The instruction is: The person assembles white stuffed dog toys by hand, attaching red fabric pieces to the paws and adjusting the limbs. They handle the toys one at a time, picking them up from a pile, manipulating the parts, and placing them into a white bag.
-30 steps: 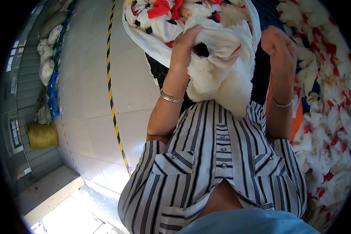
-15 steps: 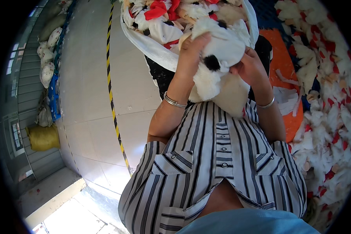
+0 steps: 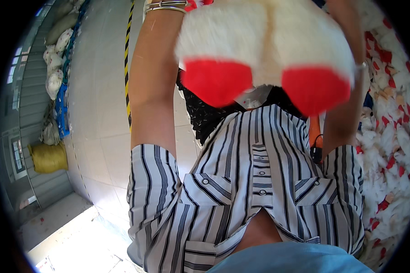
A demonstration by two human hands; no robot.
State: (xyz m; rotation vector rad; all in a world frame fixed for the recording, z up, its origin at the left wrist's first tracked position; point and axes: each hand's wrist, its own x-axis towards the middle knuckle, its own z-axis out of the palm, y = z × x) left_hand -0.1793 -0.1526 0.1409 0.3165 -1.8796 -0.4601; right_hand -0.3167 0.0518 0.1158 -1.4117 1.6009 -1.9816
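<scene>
A furry cream-white plush toy piece point(image 3: 232, 36) with two rounded red patches along its lower edge hangs large in front of me, blurred by motion. My right hand point(image 3: 345, 20) is at its upper right side, the visible part closed against the fur; its fingertips are hidden. On the left, my bare forearm point(image 3: 152, 82) reaches up past the toy to a wrist with silver bangles point(image 3: 166, 4) at the top edge. My left hand itself lies beyond the picture.
Heaped white and red plush pieces point(image 3: 387, 150) lie along the right. Black speckled fabric point(image 3: 205, 113) is in front of my striped shirt. Yellow-black tape point(image 3: 127, 54) runs along the pale floor at left; a yellow sack point(image 3: 48, 158) and stuffed bags point(image 3: 54, 79) stand beyond.
Both arms have risen and moved outward, bringing the plush piece up close. Its red patches now show where a white part with a black spot showed before. The container of plush pieces is largely covered.
</scene>
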